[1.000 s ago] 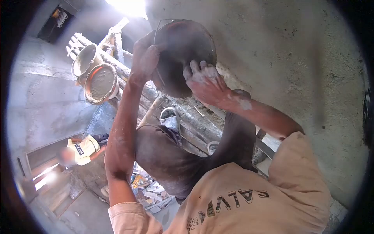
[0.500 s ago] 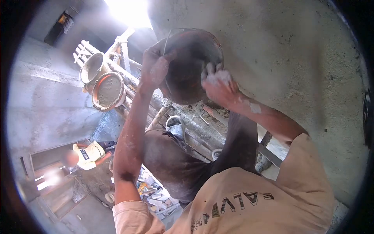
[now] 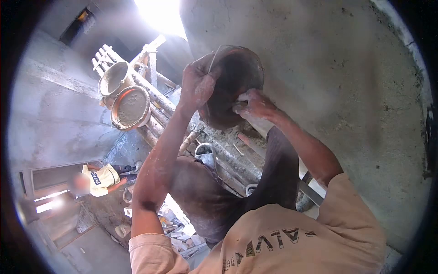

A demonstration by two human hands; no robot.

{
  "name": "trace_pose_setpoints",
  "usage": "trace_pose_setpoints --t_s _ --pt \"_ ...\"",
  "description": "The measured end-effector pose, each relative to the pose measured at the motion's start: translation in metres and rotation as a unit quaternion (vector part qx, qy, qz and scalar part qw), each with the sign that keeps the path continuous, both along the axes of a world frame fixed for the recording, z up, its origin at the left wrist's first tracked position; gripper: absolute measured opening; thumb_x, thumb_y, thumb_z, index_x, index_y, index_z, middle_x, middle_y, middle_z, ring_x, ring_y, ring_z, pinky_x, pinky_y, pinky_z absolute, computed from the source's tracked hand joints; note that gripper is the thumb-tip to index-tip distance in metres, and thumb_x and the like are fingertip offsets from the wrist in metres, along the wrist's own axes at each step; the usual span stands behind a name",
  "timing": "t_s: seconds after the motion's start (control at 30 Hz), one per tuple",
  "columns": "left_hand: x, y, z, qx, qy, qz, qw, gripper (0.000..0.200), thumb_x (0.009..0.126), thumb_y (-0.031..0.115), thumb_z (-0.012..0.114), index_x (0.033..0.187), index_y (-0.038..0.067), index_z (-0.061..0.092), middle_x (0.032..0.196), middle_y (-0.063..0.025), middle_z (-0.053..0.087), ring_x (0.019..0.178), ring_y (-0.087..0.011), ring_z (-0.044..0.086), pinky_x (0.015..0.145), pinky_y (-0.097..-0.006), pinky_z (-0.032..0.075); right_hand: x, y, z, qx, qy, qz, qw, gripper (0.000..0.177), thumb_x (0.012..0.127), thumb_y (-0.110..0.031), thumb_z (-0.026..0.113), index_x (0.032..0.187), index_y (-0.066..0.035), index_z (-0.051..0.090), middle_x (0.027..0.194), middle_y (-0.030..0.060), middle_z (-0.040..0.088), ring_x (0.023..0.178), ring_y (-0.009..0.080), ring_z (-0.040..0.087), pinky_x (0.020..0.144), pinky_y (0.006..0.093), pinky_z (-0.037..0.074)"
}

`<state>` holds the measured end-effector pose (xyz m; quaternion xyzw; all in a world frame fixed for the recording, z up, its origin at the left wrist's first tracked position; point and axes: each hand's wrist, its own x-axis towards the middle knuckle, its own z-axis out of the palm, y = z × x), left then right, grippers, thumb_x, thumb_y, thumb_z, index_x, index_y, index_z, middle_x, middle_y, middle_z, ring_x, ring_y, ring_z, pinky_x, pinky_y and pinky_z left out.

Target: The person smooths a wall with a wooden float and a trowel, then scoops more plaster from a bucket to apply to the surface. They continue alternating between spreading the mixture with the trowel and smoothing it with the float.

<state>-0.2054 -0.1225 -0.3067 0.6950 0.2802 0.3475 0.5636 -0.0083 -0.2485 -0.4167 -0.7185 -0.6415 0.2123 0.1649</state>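
A dark, mortar-stained bucket [image 3: 250, 61] is tipped so its mouth faces me, close to the rough plastered wall. My left hand [image 3: 199, 86] is closed on the left side of its rim, beside the thin wire handle. My right hand [image 3: 255, 106] is at the lower right of the bucket's mouth, fingers curled, pale mortar on them. What those fingers hold, if anything, is hidden. The bucket's inside looks dark, with its bottom in shadow.
On the left, a bucket of wet mortar [image 3: 131, 108] and another bucket [image 3: 114, 78] stand by the wooden scaffold poles [image 3: 157, 98]. A grey container [image 3: 206, 154] is near my knee. Below left are a co-worker [image 3: 105, 179] and rubble [image 3: 185, 233]. The plastered wall [image 3: 328, 86] rises on the right.
The bucket has shifted slightly right and down in view, turning a little, with my left hand still on its rim. My right hand has moved from the right rim lower, across the mouth.
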Motion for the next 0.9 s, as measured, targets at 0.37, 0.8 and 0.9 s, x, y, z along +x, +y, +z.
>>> trace_pose_setpoints --t_s 0.37,0.8,0.9 --pt "-0.017 0.024 -0.008 -0.063 -0.210 0.162 0.962 0.035 0.085 0.004 0.054 0.116 -0.006 0.069 0.083 -0.0005 0.066 0.065 -0.0037 0.051 0.057 -0.0218 0.042 -0.005 0.005 0.168 -0.033 -0.045 -0.079 0.995 0.041 0.092 -0.043 0.070 0.104 -0.003 0.069 0.095 0.0230 0.072 0.094 0.0430 0.070 0.082 0.0498 0.054" --pt "-0.054 0.041 -0.017 -0.154 -0.238 0.276 0.918 0.034 0.081 0.003 0.050 0.108 -0.004 0.069 0.081 -0.0008 0.064 0.060 -0.0062 0.054 0.051 -0.0238 0.044 0.021 0.055 0.309 -0.128 0.363 0.091 0.918 0.041 0.098 -0.030 0.070 0.125 0.000 0.068 0.074 0.0062 0.065 0.063 0.0129 0.063 0.048 0.0317 0.048" --pt "-0.065 0.035 -0.022 -0.130 -0.203 0.294 0.925 0.027 0.083 0.002 0.049 0.099 -0.004 0.069 0.082 -0.0028 0.065 0.063 -0.0084 0.055 0.056 -0.0262 0.047 0.045 0.059 0.312 0.044 0.145 -0.143 0.978 0.035 0.101 -0.027 0.065 0.125 0.000 0.068 0.075 0.0075 0.064 0.059 0.0127 0.060 0.046 0.0308 0.047"
